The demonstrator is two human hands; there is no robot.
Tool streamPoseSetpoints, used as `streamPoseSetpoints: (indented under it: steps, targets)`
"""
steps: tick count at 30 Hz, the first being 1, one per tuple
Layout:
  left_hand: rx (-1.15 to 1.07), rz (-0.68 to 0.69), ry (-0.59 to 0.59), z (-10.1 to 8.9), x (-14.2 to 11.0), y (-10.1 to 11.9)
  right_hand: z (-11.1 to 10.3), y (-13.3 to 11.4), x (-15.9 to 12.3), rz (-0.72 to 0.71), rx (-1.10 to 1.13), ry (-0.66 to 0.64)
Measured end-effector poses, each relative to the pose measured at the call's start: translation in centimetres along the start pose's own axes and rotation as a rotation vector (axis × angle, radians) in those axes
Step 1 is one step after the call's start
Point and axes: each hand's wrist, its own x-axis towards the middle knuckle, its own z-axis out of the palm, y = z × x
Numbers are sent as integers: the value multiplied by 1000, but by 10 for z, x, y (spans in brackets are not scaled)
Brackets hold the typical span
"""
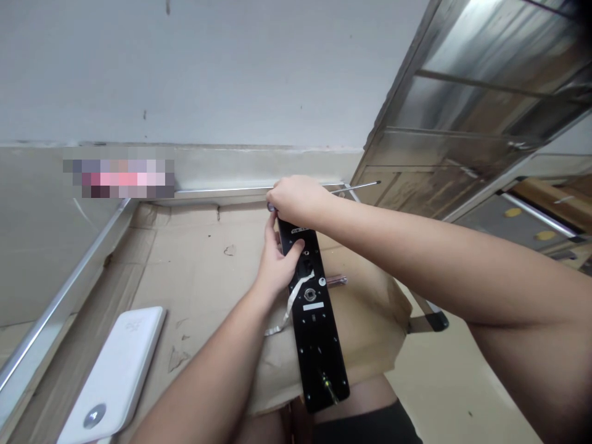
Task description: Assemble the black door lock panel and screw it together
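Observation:
A long black metal panel [319, 345], like a door lock's back plate, lies lengthwise in front of me, with several small screws, a round metal fitting and white labels on it. My left hand [280, 262] grips its left edge near the far end, thumb on top. A whitish ribbon strip [291, 302] trails off its left side. Just above the far end, my right hand [298, 197] is closed around a screwdriver [356, 187]. The dark-tipped thin shaft points right, and a rounded translucent end shows at the left of the fist. The panel's far end is partly hidden by my hands.
Brown cardboard [198, 265] covers the metal-framed table. A white power bank [115, 370] lies at the left. A pinkish translucent rod [337, 280] protrudes from beside the panel. A wall stands behind, and a metal door [416, 148] is at the right.

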Motion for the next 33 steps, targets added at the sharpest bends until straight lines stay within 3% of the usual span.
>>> streamPoseSetpoints:
  steps: [15, 24, 33]
  targets:
    - [-10, -25, -8, 1, 0, 2, 5, -2, -2, 43, 38, 48]
    - [-30, -1, -16, 0, 0, -1, -11, -9, 0, 199, 131, -139]
    - [-16, 2, -22, 0, 2, -3, -7, -4, 6, 178, 150, -91]
